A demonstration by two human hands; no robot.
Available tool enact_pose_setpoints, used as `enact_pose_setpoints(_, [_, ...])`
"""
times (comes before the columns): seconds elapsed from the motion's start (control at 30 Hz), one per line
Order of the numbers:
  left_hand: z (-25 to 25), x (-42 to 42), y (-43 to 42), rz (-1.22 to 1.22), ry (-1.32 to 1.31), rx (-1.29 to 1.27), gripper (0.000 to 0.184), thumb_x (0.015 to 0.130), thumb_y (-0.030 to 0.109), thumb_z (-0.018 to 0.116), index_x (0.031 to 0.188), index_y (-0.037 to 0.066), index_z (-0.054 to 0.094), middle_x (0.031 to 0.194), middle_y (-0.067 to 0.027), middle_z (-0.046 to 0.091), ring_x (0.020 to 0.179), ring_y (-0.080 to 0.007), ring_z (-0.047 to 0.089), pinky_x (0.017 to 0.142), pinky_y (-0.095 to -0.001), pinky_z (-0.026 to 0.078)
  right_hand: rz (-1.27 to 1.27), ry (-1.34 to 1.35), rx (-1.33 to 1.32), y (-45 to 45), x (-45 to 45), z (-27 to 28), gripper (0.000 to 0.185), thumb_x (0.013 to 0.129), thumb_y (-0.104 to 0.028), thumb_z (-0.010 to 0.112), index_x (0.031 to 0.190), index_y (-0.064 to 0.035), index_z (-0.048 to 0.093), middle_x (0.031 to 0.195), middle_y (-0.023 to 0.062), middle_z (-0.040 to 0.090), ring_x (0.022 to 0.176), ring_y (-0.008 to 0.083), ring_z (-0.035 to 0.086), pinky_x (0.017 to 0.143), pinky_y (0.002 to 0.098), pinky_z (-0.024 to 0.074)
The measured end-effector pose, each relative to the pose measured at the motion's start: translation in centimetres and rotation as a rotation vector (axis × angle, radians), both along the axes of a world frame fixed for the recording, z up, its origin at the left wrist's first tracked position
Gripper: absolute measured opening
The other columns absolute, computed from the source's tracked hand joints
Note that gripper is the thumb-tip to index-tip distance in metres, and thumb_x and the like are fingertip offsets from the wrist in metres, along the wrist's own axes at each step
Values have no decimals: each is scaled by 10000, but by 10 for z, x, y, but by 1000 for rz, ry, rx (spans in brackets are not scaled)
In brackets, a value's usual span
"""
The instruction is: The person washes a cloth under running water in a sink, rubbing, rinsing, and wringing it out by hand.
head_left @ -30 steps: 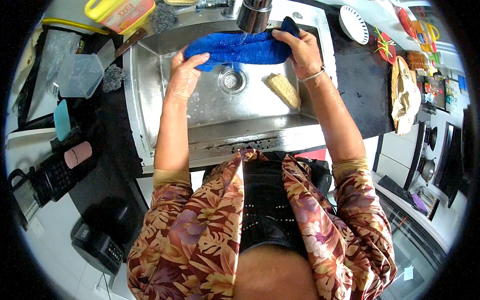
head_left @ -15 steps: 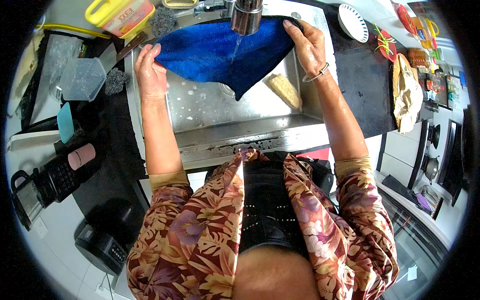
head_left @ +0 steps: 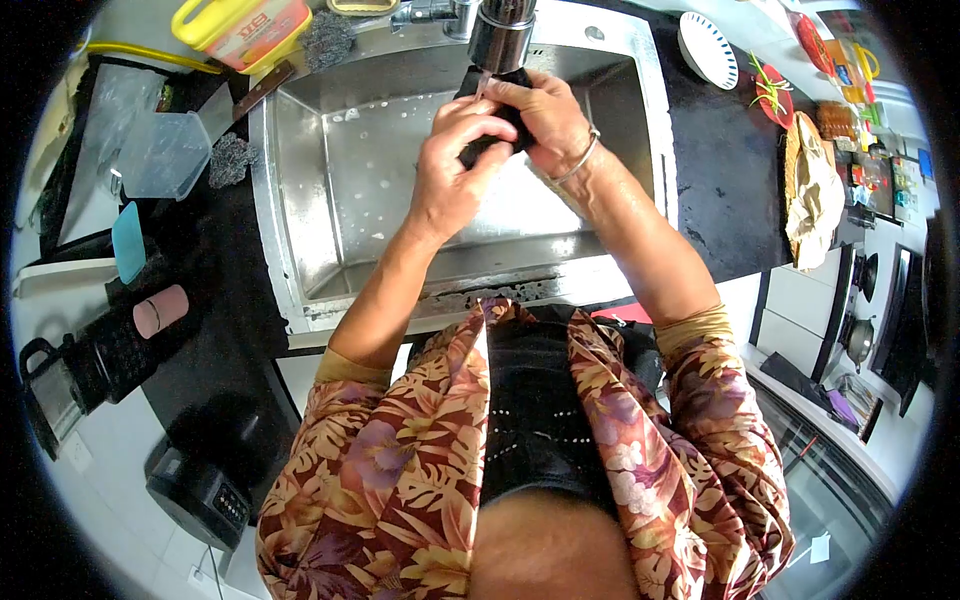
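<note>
Under the faucet (head_left: 500, 42), the blue-and-black cloth (head_left: 486, 147) is bunched into a small wad with mostly its dark side showing. My left hand (head_left: 458, 165) is closed around its near part. Close against it, my right hand (head_left: 545, 118), with a bracelet at the wrist, grips the far and right part. A thin stream of water falls onto the cloth and fingers. Both hands are held over the steel sink (head_left: 350, 215), whose floor is wet with drops and a few bits of foam. The pale sponge is hidden behind my right hand and forearm.
Left of the sink lie a knife (head_left: 262, 90), steel scourers (head_left: 233, 161), a clear plastic tub (head_left: 165, 155) and a yellow detergent jug (head_left: 245, 32). On the right counter are a striped dish (head_left: 707, 49), a red dish with green stalks (head_left: 772, 95) and a cutting board with a cloth (head_left: 810, 195).
The cloth, stretched wide between both hands before, is now gathered into a wad. My left hand has moved right and my right hand left, so they meet beneath the faucet.
</note>
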State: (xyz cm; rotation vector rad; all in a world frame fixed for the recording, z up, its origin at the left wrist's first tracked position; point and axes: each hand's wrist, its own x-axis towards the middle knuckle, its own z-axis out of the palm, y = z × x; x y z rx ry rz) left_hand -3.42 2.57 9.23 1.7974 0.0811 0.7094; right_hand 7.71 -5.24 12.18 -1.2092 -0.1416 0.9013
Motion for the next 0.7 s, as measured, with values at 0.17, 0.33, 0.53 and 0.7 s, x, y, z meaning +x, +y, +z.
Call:
enact_pose_setpoints(0.17, [-25, -1, -11, 275, -121, -827, 146, 773, -22, 486, 911, 3, 524, 988, -125, 579, 924, -190, 542, 820, -314, 429, -50, 35, -29, 6, -21, -6, 82, 799, -29, 577, 855, 29, 591, 733, 103, 621, 606, 164, 589, 560, 272, 483])
enact_pose_setpoints(0.33, [-31, 14, 26, 383, 56, -839, 301, 762, 49, 593, 1047, 18, 503, 983, -75, 549, 751, -124, 534, 660, -240, 446, -91, 219, -27, -4, -17, -4, 109, 786, -4, 550, 886, 29, 579, 779, 112, 623, 650, 199, 618, 587, 322, 525])
enact_pose_setpoints(0.53, [-27, 77, 89, 643, 135, -42, 469, 811, 151, 582, 1233, 14, 432, 1127, -182, 534, 876, -186, 604, 743, -310, 488, -87, 203, 16, -6, -11, 7, 110, 788, -3, 542, 886, 31, 576, 795, 105, 626, 672, 203, 626, 620, 330, 533])
enact_pose_setpoints(0.7, [-50, 95, 119, 510, 193, -136, 273, 834, 103, 513, 1071, -25, 564, 784, -169, 653, 692, -206, 657, 707, -308, 524, -82, 232, 64, -1, -12, 7, 104, 782, -8, 553, 876, 22, 588, 787, 86, 629, 665, 183, 623, 621, 309, 527])
